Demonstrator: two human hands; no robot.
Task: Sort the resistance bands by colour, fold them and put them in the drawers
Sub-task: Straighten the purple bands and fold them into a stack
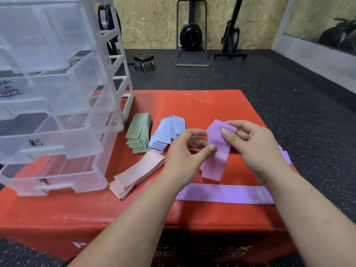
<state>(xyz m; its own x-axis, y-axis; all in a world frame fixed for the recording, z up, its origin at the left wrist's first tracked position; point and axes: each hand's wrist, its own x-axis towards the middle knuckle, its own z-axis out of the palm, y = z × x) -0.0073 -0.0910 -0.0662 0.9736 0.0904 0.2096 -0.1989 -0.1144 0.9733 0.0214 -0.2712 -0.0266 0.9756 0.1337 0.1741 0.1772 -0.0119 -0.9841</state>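
Purple band [213,166] pinched by left hand [183,157] and right hand [256,149]; black scrawls [33,142] on drawers [81,170] unreadable.

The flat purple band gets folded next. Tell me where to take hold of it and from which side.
Pinch the flat purple band at its right short end, by the pale label patch, probably coming from above and the right. It lies flat, lengthwise left to right on the red mat; its left end meets the left forearm.
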